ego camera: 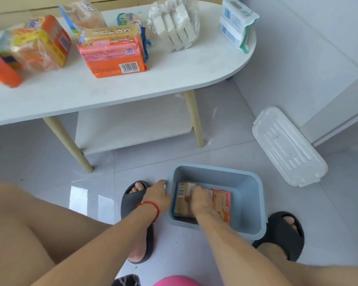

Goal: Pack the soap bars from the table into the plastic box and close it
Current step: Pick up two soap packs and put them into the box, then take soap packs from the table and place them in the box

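Head view: the blue plastic box (pixel 244 195) stands on the floor at lower centre of the frame, between the person's feet. The left hand (pixel 156 198) rests on the box's left rim, fingers curled over the edge. The right hand (pixel 198 201) is inside the box, fingers pressed on a tan soap pack (pixel 183 195) lying on the bottom; whether they grip it cannot be told. An orange soap pack (pixel 222 203) lies flat just beside it. More soap packs (pixel 112 52) wait on the desk (pixel 132 87) across the upper frame. The white lid (pixel 287 147) lies on the floor at right, apart from the box.

Procedure: seat each pack flat and against the wall, steady the box, and fill row by row so the lid closes flush.
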